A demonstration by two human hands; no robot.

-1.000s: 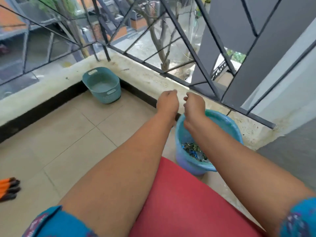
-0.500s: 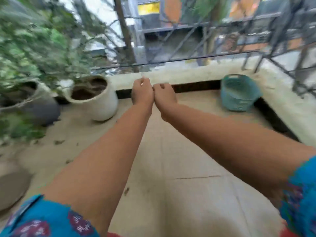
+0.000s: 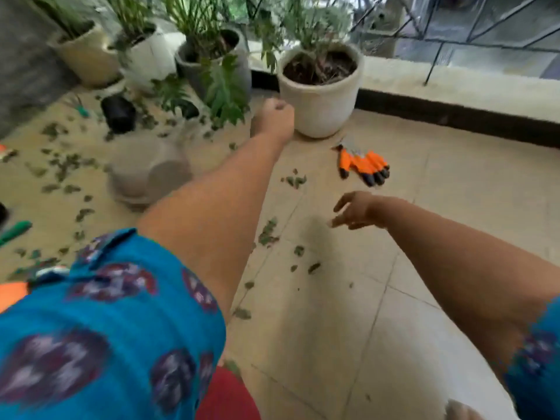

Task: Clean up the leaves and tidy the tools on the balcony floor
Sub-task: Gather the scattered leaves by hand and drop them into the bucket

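Hands: our left hand [image 3: 274, 116] is clenching into a fist; our right hand [image 3: 354, 210] is spreading, released.
Leaves: we are judging the leaf clump [image 3: 268, 233] nearest, best scooped together.

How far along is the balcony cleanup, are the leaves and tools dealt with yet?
Nothing looks finished in this view. In hand: the right hand reaches, fingers spread, toward the leaf scraps on the tiles; the left hand is curled in a fist, and any contents are hidden. Left: many leaves near the overturned pot, plus the orange gloves and a green-handled tool lying loose.
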